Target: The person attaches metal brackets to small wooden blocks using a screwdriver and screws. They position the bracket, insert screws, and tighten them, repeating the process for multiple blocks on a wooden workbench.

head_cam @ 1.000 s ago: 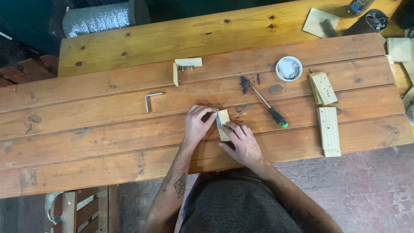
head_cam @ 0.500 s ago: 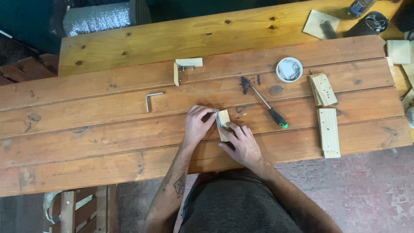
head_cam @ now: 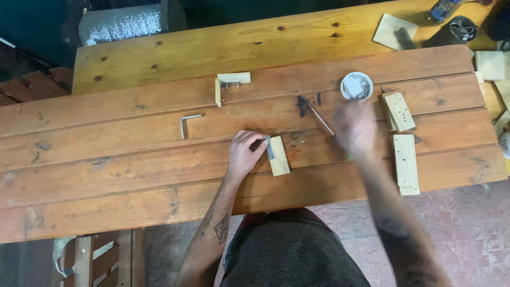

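I see a small white round dish (head_cam: 356,86) on the plank table (head_cam: 133,175), holding a tangle of small metal pieces. My left hand (head_cam: 245,154) pinches a flat metal bracket (head_cam: 270,148) against a pale rectangular wood block (head_cam: 278,156) at mid-table. My right hand (head_cam: 355,127) hovers blurred over the screwdriver (head_cam: 321,119); I cannot tell its fingers' state.

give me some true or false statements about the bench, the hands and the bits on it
1. The left hand touches the small wood block. True.
2. The right hand rests on that block. False: it is off to the right, blurred, near the screwdriver.
3. The white dish lies on the floor. False: it sits on the bench.
4. An L-shaped key lies left of the left hand. True.
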